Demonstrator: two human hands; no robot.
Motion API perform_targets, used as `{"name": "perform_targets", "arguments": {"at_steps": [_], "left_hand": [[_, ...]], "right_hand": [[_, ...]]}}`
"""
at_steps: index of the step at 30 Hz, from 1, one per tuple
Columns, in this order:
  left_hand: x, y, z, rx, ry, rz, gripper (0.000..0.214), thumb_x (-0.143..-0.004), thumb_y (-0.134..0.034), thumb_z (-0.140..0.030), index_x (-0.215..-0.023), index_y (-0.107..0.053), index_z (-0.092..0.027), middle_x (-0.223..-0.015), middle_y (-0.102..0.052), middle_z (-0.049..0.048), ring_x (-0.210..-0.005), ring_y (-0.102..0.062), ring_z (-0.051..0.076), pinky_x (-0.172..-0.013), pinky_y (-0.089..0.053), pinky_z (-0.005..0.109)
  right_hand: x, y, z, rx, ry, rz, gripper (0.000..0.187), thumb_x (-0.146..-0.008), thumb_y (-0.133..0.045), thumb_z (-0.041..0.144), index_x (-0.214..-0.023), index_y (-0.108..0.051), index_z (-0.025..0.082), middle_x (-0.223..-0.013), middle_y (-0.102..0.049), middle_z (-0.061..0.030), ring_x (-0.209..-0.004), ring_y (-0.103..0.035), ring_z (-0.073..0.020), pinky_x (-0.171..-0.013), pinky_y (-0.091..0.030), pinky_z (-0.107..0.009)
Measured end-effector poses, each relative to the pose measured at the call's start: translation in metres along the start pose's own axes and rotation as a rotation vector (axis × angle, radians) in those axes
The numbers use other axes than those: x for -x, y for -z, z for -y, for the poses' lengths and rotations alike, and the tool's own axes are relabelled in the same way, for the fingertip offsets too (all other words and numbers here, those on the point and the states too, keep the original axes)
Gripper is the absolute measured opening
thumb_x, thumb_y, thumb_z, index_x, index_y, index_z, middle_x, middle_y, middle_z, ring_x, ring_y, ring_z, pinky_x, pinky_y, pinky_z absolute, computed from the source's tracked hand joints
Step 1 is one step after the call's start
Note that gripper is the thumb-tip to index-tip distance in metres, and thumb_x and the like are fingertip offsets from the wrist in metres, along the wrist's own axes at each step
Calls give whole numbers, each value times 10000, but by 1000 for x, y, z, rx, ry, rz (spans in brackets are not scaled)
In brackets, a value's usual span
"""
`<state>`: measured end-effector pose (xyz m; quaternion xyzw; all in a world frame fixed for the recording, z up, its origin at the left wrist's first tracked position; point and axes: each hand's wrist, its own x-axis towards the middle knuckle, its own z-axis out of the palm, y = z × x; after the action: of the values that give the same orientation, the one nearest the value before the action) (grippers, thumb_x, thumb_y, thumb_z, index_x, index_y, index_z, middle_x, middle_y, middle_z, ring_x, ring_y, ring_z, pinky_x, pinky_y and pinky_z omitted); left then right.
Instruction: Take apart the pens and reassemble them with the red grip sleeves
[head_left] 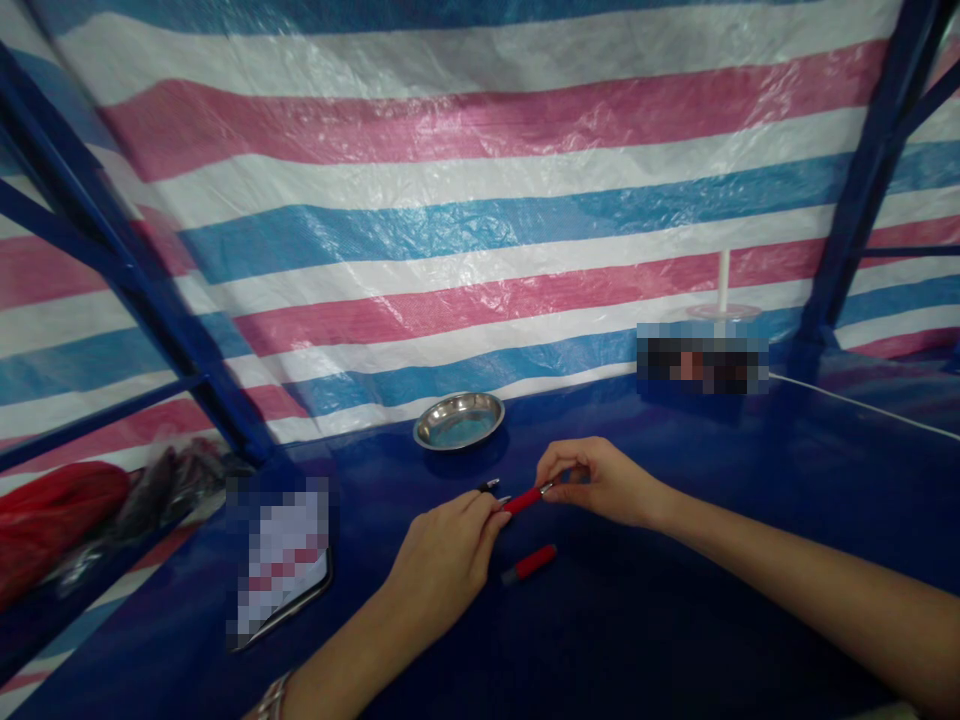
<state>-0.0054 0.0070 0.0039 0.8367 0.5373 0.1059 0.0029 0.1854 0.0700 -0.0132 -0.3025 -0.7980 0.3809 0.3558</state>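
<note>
Between my two hands is a slim red pen (523, 501) with a silvery end, held at a slant over the blue table. My left hand (450, 545) is closed round its lower left end, palm down. At the silvery upper right end, the thumb and fingertips of my right hand (596, 482) are pinched together. A second red pen-like piece (535, 562) with a dark grey end lies on the table just below the hands. Behind my left fingers a small black piece with a silvery tip (489, 485) shows in part; the rest is hidden.
A shallow oval metal dish (459, 421) stands at the table's back edge. To the left lies a blurred-out flat item (289, 550) with a dark rim. A lidded cup with a white straw (724, 280) is back right, partly pixelated, near a white cord (862, 404). Striped sheeting hangs behind.
</note>
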Motion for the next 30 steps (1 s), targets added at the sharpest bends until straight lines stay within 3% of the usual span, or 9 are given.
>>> {"name": "perform_targets", "arguments": {"at_steps": [8, 16, 23, 27, 30], "left_hand": [[-3, 6, 2, 293, 28, 23, 371, -892, -226, -282, -643, -475, -164, -610, -534, -7, -582, -513, 119, -556, -365, 218], [1, 6, 2, -46, 5, -13, 248, -875, -311, -276, -782, -518, -177, -762, -554, 20, -701, -532, 153, -617, -396, 250], [3, 8, -5, -58, 16, 37, 242, -847, -364, -368, -912, -506, -182, -871, -521, 36, -756, -525, 175, -653, -425, 296], [11, 10, -18, 10, -55, 15, 455, -719, -534, -476, -1078, -437, -215, -1058, -470, 57, -963, -451, 235, -827, -368, 404], [17, 9, -26, 17, -132, 46, 562, -626, -632, -445, -1104, -424, -234, -1127, -441, 61, -1033, -388, 268, -878, -307, 453]], "right_hand": [[4, 2, 5, 175, 177, -62, 69, -725, -546, 152, -774, -592, 167, -791, -624, -13, -722, -568, -117, -656, -416, -221], [0, 11, -1, 466, 92, -151, 99, -754, -514, 187, -803, -600, 186, -774, -627, -20, -699, -557, -129, -622, -403, -235], [-6, 33, -13, 674, 28, -224, 114, -772, -499, 199, -831, -596, 188, -797, -625, -27, -738, -550, -154, -682, -389, -262], [-8, 37, -22, 726, -27, -191, 103, -767, -512, 203, -820, -595, 173, -761, -616, -30, -731, -537, -155, -667, -385, -254], [-9, 38, -26, 820, -21, -126, 107, -774, -509, 207, -815, -600, 169, -752, -601, -38, -757, -513, -155, -678, -378, -249]]}}
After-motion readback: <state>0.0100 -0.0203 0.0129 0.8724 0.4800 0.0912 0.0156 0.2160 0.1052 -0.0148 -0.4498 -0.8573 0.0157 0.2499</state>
